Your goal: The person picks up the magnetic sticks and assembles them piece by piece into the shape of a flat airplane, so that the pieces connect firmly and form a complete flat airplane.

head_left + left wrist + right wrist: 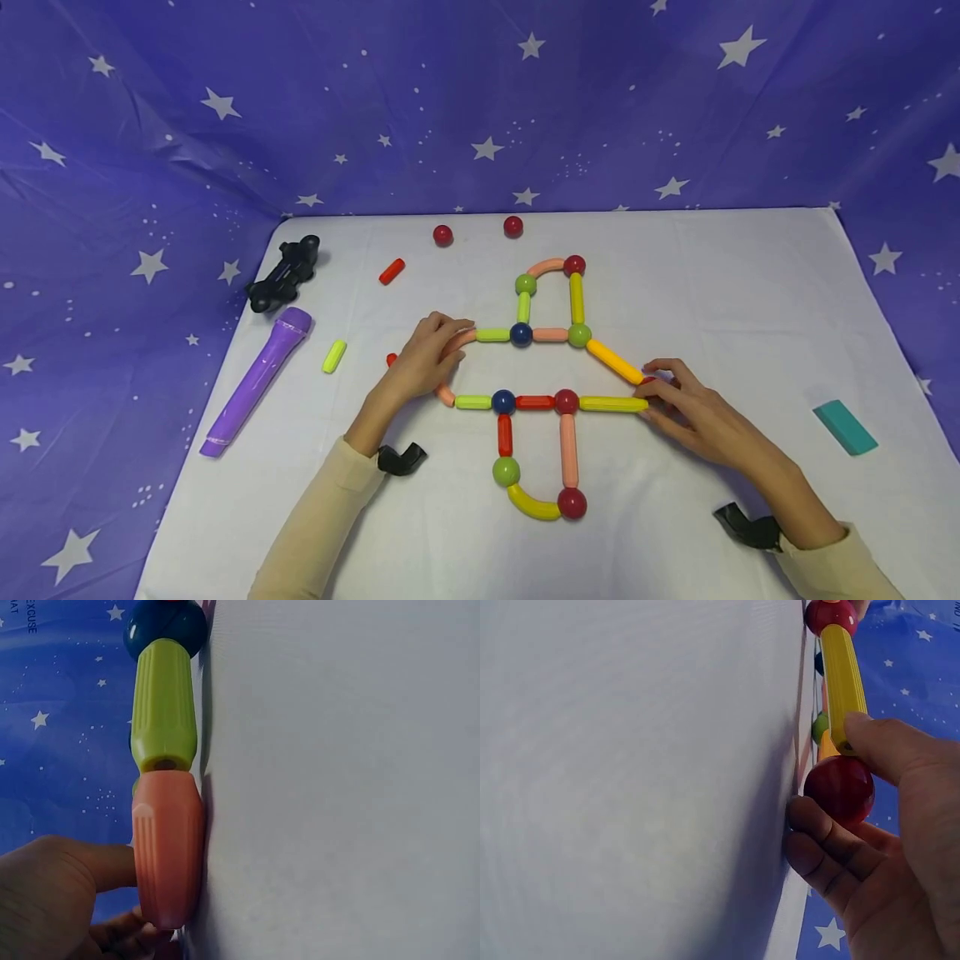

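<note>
My left hand (429, 358) pinches a curved salmon rod (166, 847) at the left end of a flat figure of magnetic rods and balls; its fingers partly hide the curved pieces there. The rod's end meets a lime rod (165, 705), which leads to a dark blue ball (504, 402). At the figure's right tip my right hand (693, 412) holds a red ball (839, 789), with its thumb on the end of a straight yellow rod (844, 682). An orange-yellow rod (615, 362) slants from a green ball (580, 335) to the same red ball.
Two loose red balls (513, 227) lie near the back edge. A short red rod (392, 272), a lime rod (334, 356), a purple microphone-shaped tube (258, 383) and a black knobbed object (285, 273) lie left. A teal block (845, 427) sits at the right.
</note>
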`<action>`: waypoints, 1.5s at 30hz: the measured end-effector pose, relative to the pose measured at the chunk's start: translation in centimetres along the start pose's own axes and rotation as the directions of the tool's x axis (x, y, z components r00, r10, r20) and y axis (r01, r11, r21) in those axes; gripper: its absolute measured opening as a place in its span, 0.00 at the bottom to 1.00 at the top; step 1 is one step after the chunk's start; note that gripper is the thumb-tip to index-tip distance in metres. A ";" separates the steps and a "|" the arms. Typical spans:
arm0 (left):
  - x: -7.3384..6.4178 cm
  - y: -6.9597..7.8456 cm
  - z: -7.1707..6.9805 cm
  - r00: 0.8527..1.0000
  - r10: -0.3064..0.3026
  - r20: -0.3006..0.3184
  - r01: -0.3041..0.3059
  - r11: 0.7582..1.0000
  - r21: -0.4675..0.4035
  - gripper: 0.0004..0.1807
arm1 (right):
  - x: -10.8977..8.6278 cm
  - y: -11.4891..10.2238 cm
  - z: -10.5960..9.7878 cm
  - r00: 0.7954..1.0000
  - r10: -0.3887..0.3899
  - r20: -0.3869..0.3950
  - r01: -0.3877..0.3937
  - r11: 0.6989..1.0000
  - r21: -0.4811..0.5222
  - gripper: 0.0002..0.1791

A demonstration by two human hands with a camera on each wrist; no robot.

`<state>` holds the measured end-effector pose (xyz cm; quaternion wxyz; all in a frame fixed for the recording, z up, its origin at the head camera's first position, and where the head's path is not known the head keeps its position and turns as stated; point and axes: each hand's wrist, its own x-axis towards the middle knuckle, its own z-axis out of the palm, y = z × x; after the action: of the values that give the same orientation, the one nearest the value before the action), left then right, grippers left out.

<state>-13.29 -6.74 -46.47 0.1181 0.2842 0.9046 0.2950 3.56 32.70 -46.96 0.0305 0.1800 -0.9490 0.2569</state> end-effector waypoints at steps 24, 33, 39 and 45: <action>0.3 0.5 0.2 0.991 -0.119 -0.061 0.123 0.991 0.052 0.21 | -0.5 0.3 0.5 0.997 -0.014 -0.079 0.026 0.988 0.152 0.23; 0.3 0.4 0.2 0.990 -0.130 -0.053 0.132 0.991 0.034 0.19 | -0.4 0.3 0.8 0.997 0.011 -0.078 0.006 0.978 0.208 0.24; 0.2 0.3 0.2 0.991 -0.125 -0.048 0.126 0.992 0.022 0.19 | -0.2 0.4 1.0 0.996 0.001 -0.088 0.016 0.981 0.192 0.24; 0.2 0.2 0.2 0.992 -0.122 -0.044 0.123 0.992 0.021 0.19 | -0.1 0.4 1.1 0.995 0.012 -0.100 0.006 0.984 0.178 0.23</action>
<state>-13.26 -6.39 -46.52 0.1135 0.2233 0.9260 0.2825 3.54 32.49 -48.11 0.0617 0.1675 -0.9198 0.3494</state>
